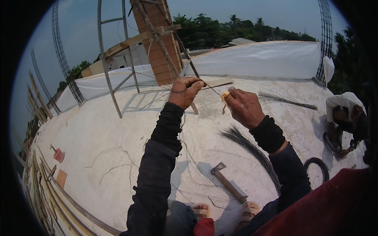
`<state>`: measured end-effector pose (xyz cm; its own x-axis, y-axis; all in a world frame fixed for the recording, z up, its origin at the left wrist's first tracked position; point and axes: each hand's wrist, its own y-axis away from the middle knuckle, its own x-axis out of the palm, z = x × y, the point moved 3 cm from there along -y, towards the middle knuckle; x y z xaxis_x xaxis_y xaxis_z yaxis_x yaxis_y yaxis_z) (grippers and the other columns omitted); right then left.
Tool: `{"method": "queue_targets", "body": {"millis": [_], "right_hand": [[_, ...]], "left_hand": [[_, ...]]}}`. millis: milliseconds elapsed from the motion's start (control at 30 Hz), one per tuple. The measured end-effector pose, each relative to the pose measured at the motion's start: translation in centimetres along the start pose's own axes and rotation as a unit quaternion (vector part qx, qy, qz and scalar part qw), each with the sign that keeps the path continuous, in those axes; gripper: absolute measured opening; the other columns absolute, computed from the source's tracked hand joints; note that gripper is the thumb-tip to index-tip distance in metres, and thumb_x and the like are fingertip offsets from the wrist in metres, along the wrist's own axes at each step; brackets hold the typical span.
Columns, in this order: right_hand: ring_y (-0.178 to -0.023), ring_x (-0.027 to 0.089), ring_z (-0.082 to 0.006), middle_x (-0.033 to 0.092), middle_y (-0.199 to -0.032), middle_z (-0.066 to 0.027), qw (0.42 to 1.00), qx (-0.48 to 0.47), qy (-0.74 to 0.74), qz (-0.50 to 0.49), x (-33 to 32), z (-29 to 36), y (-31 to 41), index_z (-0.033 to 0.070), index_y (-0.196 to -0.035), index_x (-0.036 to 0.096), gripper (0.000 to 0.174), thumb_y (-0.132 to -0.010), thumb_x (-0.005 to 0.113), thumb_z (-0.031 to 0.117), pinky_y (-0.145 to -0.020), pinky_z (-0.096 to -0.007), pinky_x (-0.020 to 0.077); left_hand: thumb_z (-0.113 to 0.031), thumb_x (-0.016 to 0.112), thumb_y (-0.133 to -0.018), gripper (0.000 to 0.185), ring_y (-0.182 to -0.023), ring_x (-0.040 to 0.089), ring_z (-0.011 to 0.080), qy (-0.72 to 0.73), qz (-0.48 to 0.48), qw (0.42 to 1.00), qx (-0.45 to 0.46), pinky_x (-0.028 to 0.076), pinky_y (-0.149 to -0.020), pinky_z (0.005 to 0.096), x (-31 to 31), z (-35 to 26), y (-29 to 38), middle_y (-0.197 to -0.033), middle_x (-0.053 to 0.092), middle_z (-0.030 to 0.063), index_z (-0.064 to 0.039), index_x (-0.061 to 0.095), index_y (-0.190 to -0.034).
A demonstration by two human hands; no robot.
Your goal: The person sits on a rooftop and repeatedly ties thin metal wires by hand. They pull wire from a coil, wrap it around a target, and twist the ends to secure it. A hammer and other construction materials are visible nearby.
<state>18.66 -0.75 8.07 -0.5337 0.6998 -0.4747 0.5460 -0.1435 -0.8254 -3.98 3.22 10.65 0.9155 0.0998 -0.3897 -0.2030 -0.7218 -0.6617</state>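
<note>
My left hand [187, 92] is raised in front of me and pinches a thin dark wire [213, 89] between thumb and fingers. The wire runs down to my right hand [246, 106], which grips it through a scrap of yellowish material [224, 96]. Several loose strands trail from my left hand toward the floor. Below my hands, a hatchet [229, 184] with a wooden handle lies close to my feet. A curved bundle of dark wires [257, 156] rests under my right forearm, partly hidden by it.
Another wire bundle [289, 100] lies farther off. At right, a person [345, 118] bends low near a black ring [317, 165]. A metal ladder [107, 70] and boarded column form [158, 44] stand ahead. Bamboo poles [59, 206] and a red bucket [58, 155] are at left.
</note>
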Motion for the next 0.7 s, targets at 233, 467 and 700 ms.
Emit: {"method": "queue_targets", "body": {"millis": [233, 467, 700], "right_hand": [[-0.093, 0.064, -0.0253, 0.067, -0.101, -0.011, 0.999, 0.011, 0.036, -0.036, -3.1, 1.0, -2.7, 0.006, -0.096, 0.065, 0.021, -0.076, 0.071, -0.001, -0.077, -0.0389, 0.0465], [-0.074, 0.065, -0.0249, 0.066, -0.091, -0.0067, 0.991, 0.114, 0.066, 0.031, -1.8, -2.0, -1.8, 0.008, -0.094, 0.067, 0.014, -0.082, 0.072, 0.005, -0.069, -0.0378, 0.046], [-0.079, 0.067, -0.0245, 0.07, -0.094, -0.0084, 0.998, 0.025, -0.05, -0.015, -1.5, 0.6, -0.4, 0.007, -0.093, 0.067, 0.019, -0.077, 0.075, 0.004, -0.074, -0.0409, 0.045]], "left_hand": [[-0.034, 0.071, -0.099, 0.036, -0.053, 0.038, 0.0028, 0.12, 0.067, 0.986, -0.098, 0.028, -0.05, 0.0215, -0.7, 1.2, 0.6, -0.064, 0.049, -0.0078, 0.001, 0.076, -0.107], [-0.032, 0.07, -0.098, 0.036, -0.079, 0.064, 0.0124, 0.041, 0.132, 0.99, -0.01, 0.052, -0.071, 0.0277, 0.7, -0.5, 0.5, -0.09, 0.075, 0.0072, 0.001, 0.078, -0.109], [-0.028, 0.071, -0.098, 0.031, -0.077, 0.062, 0.0125, -0.024, 0.047, 0.997, -0.058, 0.049, -0.071, 0.0298, -0.8, 0.6, 0.5, -0.086, 0.072, 0.0065, 0.0, 0.078, -0.109]]}}
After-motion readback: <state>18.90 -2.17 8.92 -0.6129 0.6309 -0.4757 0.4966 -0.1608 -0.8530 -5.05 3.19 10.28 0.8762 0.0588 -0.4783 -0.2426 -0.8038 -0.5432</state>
